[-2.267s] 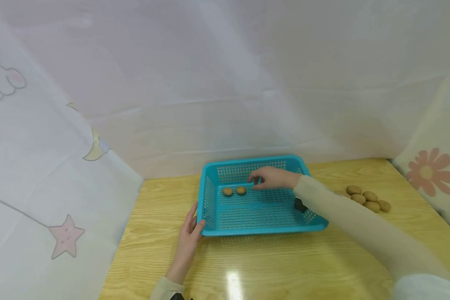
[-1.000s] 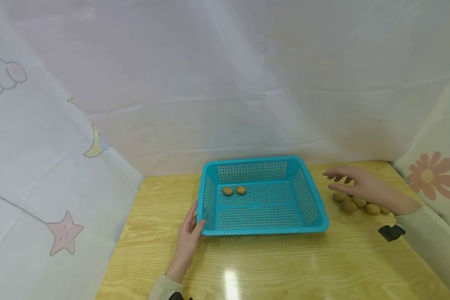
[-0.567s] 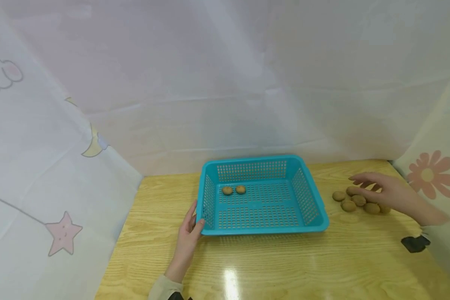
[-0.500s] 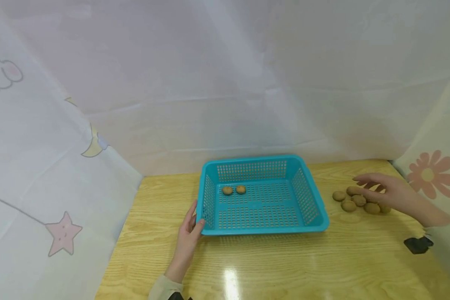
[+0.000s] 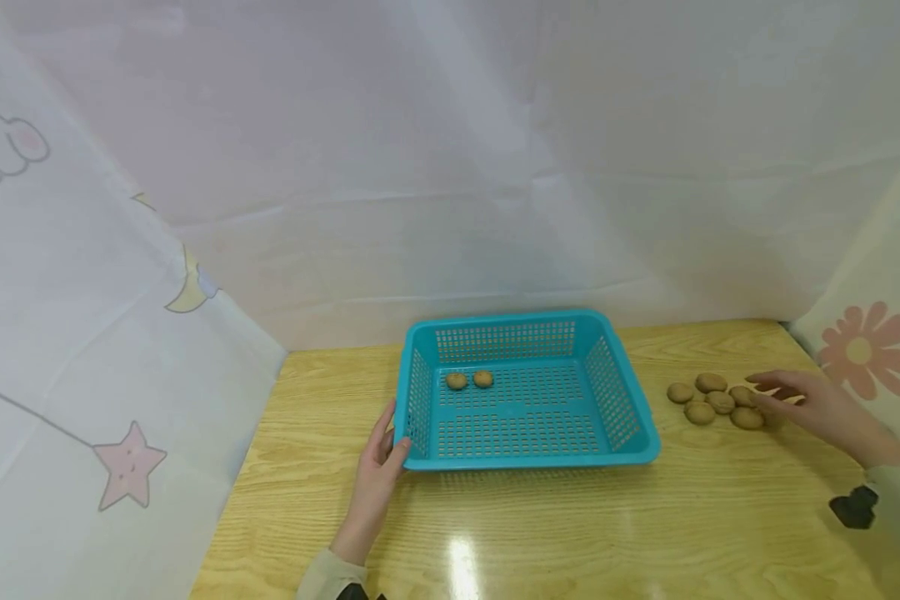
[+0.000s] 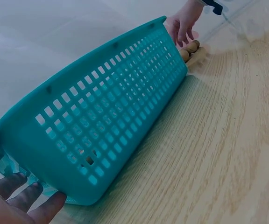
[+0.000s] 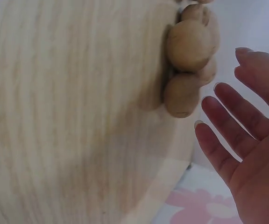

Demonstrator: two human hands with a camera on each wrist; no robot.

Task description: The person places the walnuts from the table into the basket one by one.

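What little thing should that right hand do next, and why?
Most likely, the right hand should pinch the nearest brown nut-like ball at the edge of the pile. Its fingers are open beside that pile and hold nothing, while two similar balls lie in the blue basket, which the left hand holds at its left side.

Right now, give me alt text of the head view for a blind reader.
A left hand holds a blue basket with two walnut-like pieces inside, on a wooden table. The right hand is at the right end of a cluster of similar pieces beside the basket.
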